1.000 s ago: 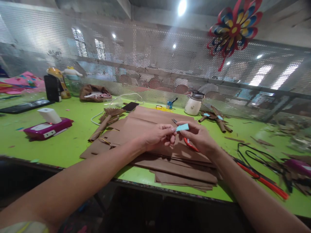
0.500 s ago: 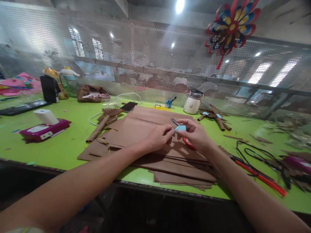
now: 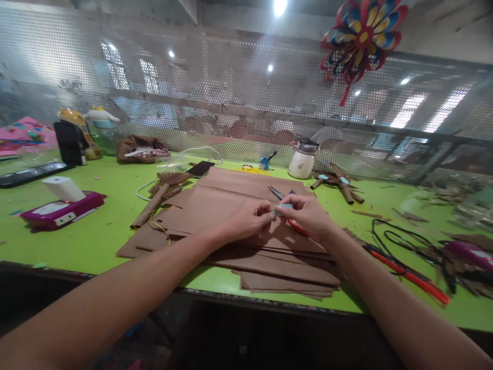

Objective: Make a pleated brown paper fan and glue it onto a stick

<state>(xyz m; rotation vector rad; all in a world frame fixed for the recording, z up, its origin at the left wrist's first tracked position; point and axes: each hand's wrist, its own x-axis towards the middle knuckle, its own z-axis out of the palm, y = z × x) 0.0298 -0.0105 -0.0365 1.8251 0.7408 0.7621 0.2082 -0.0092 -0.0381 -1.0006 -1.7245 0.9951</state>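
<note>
Between my two hands is a small piece of light blue paper (image 3: 285, 206). My right hand (image 3: 307, 214) pinches it between thumb and fingers. My left hand (image 3: 252, 218) is closed in a pinch at the paper's left end; its fingertips hide most of that end. Below the hands lies a stack of brown paper sheets (image 3: 219, 208). Red-handled scissors (image 3: 298, 227) rest on the stack beneath my right hand, blades pointing up and left. To the left, a rolled brown paper piece with a pleated fan top (image 3: 156, 199) lies on the stack's edge beside thin yellow strands.
On the green table (image 3: 77, 246) stand a white jug (image 3: 302, 160) and a small blue bottle (image 3: 264, 163) behind the stack. A purple power strip (image 3: 63, 209) is at left. Orange-red-handled pliers or cutters (image 3: 416, 282) and a black cable (image 3: 400, 239) lie at right.
My right hand's fingers have closed further over the blue paper, so less of it shows. Both hands stay together above the brown sheets. The whole view has shifted slightly.
</note>
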